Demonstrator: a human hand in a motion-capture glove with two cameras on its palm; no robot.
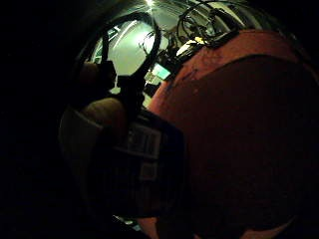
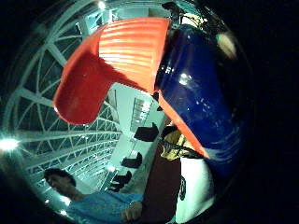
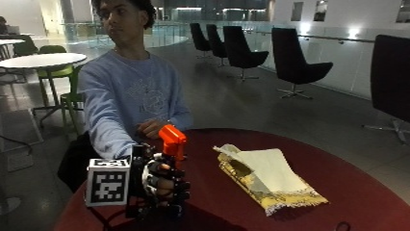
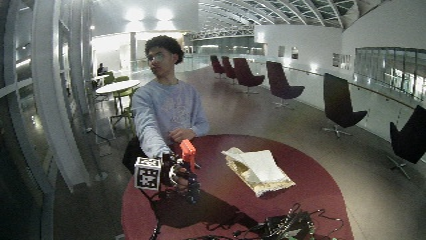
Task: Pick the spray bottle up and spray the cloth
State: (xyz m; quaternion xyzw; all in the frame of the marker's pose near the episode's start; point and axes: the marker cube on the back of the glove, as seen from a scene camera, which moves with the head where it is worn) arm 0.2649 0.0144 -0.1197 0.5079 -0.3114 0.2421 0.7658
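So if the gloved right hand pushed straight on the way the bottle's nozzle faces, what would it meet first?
Probably the cloth folded on the table. The right hand grips the spray bottle, and the tabletop between them looks bare, though the nozzle's exact heading is unclear.

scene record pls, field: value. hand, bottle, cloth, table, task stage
hand: gloved right hand, fingers curled round the spray bottle
bottle: spray bottle, orange head, blue body, upright, held at the table's near edge
cloth: cloth, pale, folded, patterned yellow border, lying flat on the table, apart from the bottle
table: round dark red table
other hand: bare hand rests at the table's far edge
task stage: bottle gripped; whether it is lifted off the table cannot be told
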